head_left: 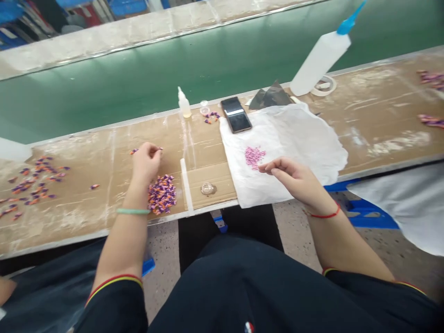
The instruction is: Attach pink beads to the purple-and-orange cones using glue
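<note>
The left hand [145, 163] rests over the cardboard-topped desk [86, 173], its fingers [151, 153] curled down and drawn narrow. Small purple-and-orange pieces [132, 151] show just beyond the fingertips on either side; whether the fingers hold any of them, I cannot tell. Just below that hand, toward the desk's near edge, sits a heaped pile of purple-and-orange pieces [162, 194]. More lie scattered [34, 185] toward the desk's left end.

The right hand [291, 179] is over a crumpled white sheet [294, 138], with its thumb and forefinger [272, 167] brought close in a narrow pinch just beside a small pile of pink pieces [255, 157]. Nothing clearly shows between them, so I cannot tell whether they hold anything.

Along the desk's far edge stand a small glue bottle [183, 103], a clear little cup [204, 107], and a smartphone [236, 114], with a few loose pieces [211, 117] near the cup. Farther right are a large squeeze bottle with a blue nozzle [321, 60] and a roll of tape [324, 85]. More purple-and-pink pieces [430, 78] lie near the desk's right end. A green belt [138, 90] runs behind the desk.
</note>
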A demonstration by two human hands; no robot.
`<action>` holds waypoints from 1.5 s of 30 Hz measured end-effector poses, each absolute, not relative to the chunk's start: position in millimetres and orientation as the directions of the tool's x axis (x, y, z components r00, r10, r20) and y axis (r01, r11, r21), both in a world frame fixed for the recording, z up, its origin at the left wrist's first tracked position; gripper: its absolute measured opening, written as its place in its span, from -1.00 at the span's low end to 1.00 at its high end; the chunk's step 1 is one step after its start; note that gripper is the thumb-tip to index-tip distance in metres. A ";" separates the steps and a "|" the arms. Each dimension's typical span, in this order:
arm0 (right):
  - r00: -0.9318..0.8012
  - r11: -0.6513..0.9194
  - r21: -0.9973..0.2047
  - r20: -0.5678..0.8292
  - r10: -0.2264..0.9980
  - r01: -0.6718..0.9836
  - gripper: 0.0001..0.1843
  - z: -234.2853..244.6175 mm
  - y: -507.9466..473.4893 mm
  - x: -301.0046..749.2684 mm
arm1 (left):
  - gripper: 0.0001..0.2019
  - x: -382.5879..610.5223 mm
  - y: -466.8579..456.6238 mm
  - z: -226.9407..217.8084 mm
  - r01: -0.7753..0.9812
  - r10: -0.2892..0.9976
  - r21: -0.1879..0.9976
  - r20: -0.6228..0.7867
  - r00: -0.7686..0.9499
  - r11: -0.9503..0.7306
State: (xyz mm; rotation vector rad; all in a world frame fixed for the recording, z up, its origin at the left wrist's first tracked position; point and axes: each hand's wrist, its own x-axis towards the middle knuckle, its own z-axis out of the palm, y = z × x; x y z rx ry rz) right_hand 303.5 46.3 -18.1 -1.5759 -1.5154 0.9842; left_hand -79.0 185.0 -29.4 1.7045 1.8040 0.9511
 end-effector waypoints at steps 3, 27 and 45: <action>0.096 0.026 -0.801 0.103 0.990 0.598 -0.86 -34.1 51.4 316.8 | -0.96 -73.8 162.0 -16.0 0.519 0.988 0.855 0.086 -0.126 -0.008; -0.094 0.196 -0.539 0.210 0.973 0.819 -0.92 -79.1 79.4 319.8 | -0.69 -18.1 39.6 -25.6 -0.258 0.912 0.880 -0.353 0.210 0.400; -0.133 0.217 -0.414 0.222 0.966 0.884 -0.87 -87.3 77.7 309.7 | -0.64 -2.8 24.2 -30.6 -0.130 0.901 0.905 -0.370 0.224 0.404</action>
